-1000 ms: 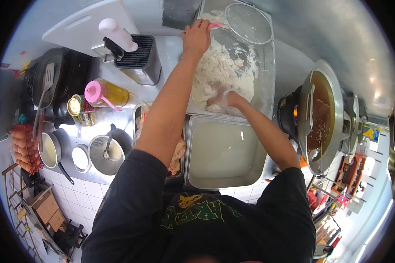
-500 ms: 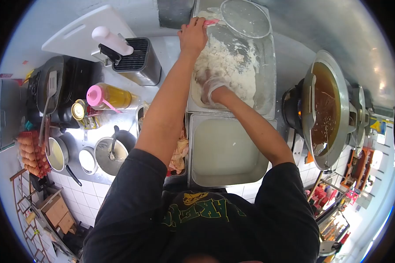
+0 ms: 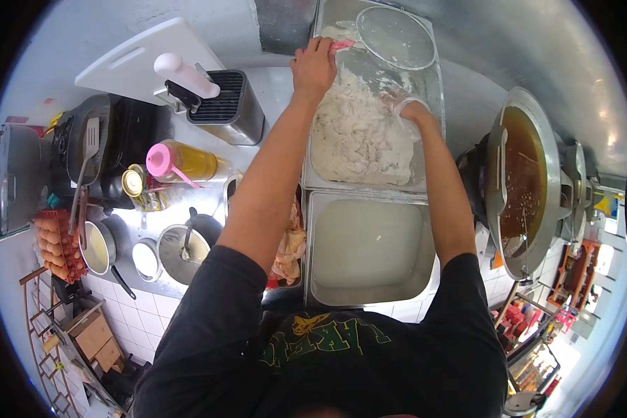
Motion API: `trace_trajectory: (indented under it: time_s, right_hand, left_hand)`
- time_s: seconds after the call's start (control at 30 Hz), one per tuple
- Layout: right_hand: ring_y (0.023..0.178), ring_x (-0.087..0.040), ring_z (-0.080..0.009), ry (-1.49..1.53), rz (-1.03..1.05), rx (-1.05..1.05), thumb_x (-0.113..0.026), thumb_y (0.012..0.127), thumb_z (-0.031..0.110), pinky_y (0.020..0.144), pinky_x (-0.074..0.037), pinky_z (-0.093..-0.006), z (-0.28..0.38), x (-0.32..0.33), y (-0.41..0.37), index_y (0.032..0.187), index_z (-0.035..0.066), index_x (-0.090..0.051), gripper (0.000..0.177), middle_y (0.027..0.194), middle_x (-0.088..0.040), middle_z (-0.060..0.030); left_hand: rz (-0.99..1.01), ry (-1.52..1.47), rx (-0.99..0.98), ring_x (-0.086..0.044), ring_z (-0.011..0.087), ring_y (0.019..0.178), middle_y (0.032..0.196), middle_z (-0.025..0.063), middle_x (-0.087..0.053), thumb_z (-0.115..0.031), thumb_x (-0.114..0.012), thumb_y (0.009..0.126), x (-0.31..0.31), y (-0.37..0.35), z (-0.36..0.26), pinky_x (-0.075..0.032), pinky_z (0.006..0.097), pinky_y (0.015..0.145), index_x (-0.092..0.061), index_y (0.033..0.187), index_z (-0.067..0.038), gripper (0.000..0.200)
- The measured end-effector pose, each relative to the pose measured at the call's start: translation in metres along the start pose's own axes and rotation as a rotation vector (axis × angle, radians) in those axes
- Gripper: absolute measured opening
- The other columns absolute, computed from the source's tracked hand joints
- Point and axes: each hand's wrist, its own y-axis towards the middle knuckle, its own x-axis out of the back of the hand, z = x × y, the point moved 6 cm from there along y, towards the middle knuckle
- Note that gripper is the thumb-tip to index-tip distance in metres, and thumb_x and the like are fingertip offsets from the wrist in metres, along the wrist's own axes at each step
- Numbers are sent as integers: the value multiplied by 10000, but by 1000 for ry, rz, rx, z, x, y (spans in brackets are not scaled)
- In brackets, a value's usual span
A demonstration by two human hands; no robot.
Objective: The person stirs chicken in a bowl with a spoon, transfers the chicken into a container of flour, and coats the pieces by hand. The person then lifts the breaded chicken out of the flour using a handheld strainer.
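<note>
My left hand (image 3: 314,71) is at the left rim of a metal pan (image 3: 435,104), its fingers closed around the pink handle (image 3: 342,45) of a round mesh sieve (image 3: 396,39). That sieve lies over the far end of the pan. White flour (image 3: 359,132), lumpy in places, fills much of the pan. My right hand (image 3: 400,103), in a clear plastic glove, is at the flour's right edge, near the pan's right wall. Its fingers point left, apparently stretched out and dusted with flour; the tips are blurred.
Nearer me stands a pan of cloudy liquid (image 3: 369,244), beside raw chicken pieces (image 3: 289,254) partly hidden by my left arm. A large wok of brown oil (image 3: 522,181) stands at right. Left are an oil bottle (image 3: 188,160), a saucepan (image 3: 99,247) and eggs (image 3: 56,244).
My right hand has moved from deep in the flour at the near left to the pan's right side. My left hand stays at the sieve handle. The whole view has shifted slightly.
</note>
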Motion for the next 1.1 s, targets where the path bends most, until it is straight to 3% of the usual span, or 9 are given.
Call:
trace_trajectory:
  time_s: [0.07, 0.2, 0.27, 0.37, 0.57, 0.67, 0.73, 0.9, 1.1]
  right_hand:
    - [1402, -298, -325, 115, -283, -607, -459, 957, 421, 1137, -269, -380, -29, 5, 10, 1440, 207, -404, 531, 1504, -347, -152]
    - [1374, -341, -325, 70, -300, -301, -440, 957, 433, 1125, -276, -407, 23, 6, 63, 1425, 112, -412, 568, 1493, -356, -167]
    - [1292, -434, -345, -78, -116, 152, -473, 926, 476, 1094, -321, -423, 37, -32, 120, 1392, 92, -455, 604, 1453, -415, -165]
    - [1117, -573, -348, -19, -82, 99, -398, 965, 425, 968, -426, -398, 75, -54, 125, 1258, 81, -577, 487, 1228, -603, -186]
    - [1258, -476, -353, -440, 430, 222, -476, 885, 583, 1058, -366, -415, 109, -97, 34, 1413, 125, -440, 700, 1418, -462, -165]
    - [1099, -583, -371, -186, 244, -145, -532, 786, 677, 963, -430, -402, 145, -52, -39, 1340, 102, -526, 799, 1230, -604, -198]
    - [1387, -268, -428, -281, 425, -140, -537, 746, 716, 1127, -265, -459, 144, -77, -40, 1508, 151, -251, 991, 1482, -348, -221]
    - [1096, -578, -347, 77, 309, -308, -750, 628, 546, 944, -456, -367, 137, -87, -28, 1470, 86, -328, 1048, 1301, -545, -240]
    - [1086, -586, -278, 424, 81, -57, -843, 630, 333, 934, -463, -341, 125, -77, -39, 1411, -7, -388, 966, 1218, -591, -225]
  left_hand:
    - [-1, 14, -6, -541, 363, 1046, 1253, 13, -537, -257, -536, 930, 1, -2, -2, -420, 535, 874, -568, 1174, -201, 252]
    - [-83, 57, -61, -566, 373, 1004, 1188, 25, -568, -283, -543, 934, -3, 4, 3, -453, 539, 806, -570, 1163, -201, 245]
    - [-39, 60, -42, -563, 382, 1008, 1197, 33, -566, -287, -536, 936, -1, 1, 0, -453, 542, 811, -569, 1164, -196, 247]
    - [-19, 18, -39, -556, 376, 1015, 1207, 31, -561, -275, -529, 935, -2, -3, 0, -443, 543, 827, -571, 1160, -194, 243]
    - [-37, 12, -22, -549, 363, 1019, 1206, 20, -557, -262, -535, 931, 0, -3, 2, -434, 539, 837, -572, 1154, -185, 239]
    - [-39, 13, -35, -547, 368, 1022, 1211, 21, -556, -266, -530, 935, -1, 0, 0, -431, 541, 841, -573, 1152, -185, 235]
    - [-35, 16, -40, -546, 373, 1025, 1215, 23, -554, -269, -525, 938, -1, -1, -1, -428, 544, 844, -574, 1150, -184, 233]
    - [-15, 25, -22, -543, 372, 1044, 1248, 18, -544, -283, -509, 947, 0, -3, -2, -420, 539, 867, -570, 1180, -199, 255]
    - [-1, 34, -17, -555, 357, 1032, 1248, 13, -545, -289, -510, 944, -5, -1, -2, -433, 527, 853, -559, 1193, -203, 267]
